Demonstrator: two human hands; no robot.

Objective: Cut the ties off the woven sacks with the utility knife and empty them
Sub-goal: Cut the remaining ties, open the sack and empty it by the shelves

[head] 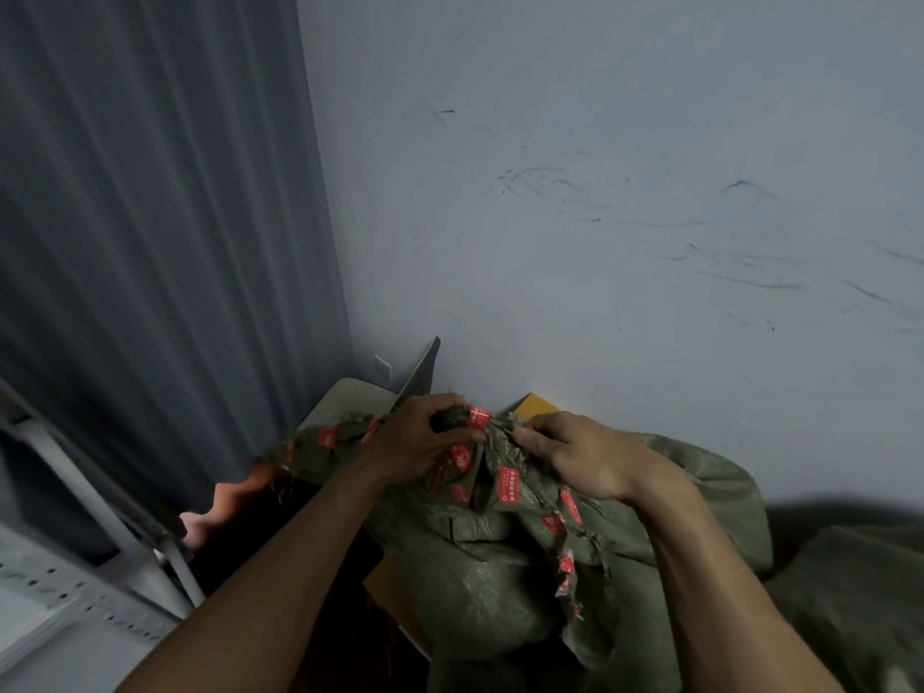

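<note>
At the sack's gathered mouth, the fingers (436,410) of the left hand (425,437) curl tight round a bunched twist of green weave, just beside a band of red tape (477,417). The thumb and fingers (531,436) of the right hand (575,457) pinch the neighbouring fold, close against that same bunch. Both hands grip cloth and nothing else. The knife is not in view, and I cannot tell whether any tie remains under the left fist.

The grip reads as a spreading one. With the two hands set close together on opposite sides of the neck, a pull apart would likely open the mouth or bare whatever binds it. More tape scraps trail down the frayed hem below the right wrist.

The sack (475,567) stands upright between the forearms, full and rounded, so emptying looks not yet begun. Its mouth is held high, probably to keep the load from spilling early. It leans near the wall (600,192), with a yellow board (532,403) behind it and a grey panel (422,367) propped in the corner. A second sack (850,592) lies low at the right. A curtain (150,242) hangs at the left, above a pale metal rack (75,572).
</note>
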